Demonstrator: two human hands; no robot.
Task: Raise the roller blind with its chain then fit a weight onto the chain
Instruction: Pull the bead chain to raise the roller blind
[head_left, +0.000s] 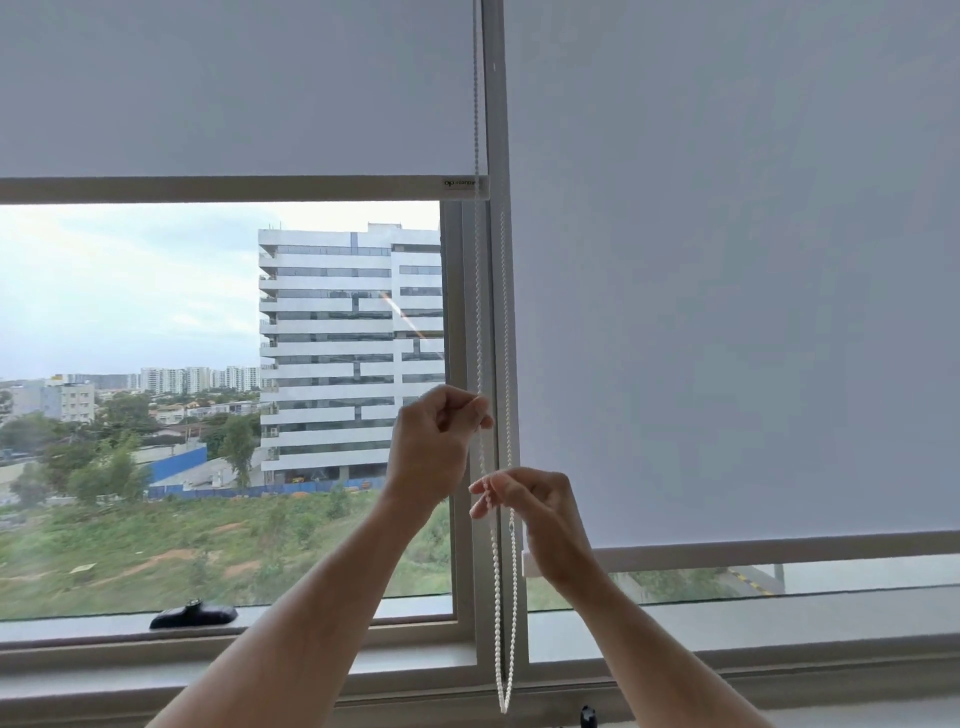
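Observation:
The left roller blind (234, 88) is partly raised, its grey bottom bar (218, 188) about a quarter of the way down the window. A white bead chain (479, 312) hangs as a loop along the window post, its bottom (504, 706) near the sill. My left hand (434, 447) pinches the left strand at mid height. Lower and to the right, my right hand (535, 512) holds the chain between thumb and fingers. No weight is visible on the chain.
A second blind (727, 260) on the right hangs almost to the sill. A black object (193, 616) lies on the left window sill. A small dark item (587, 717) sits at the bottom edge near the chain loop.

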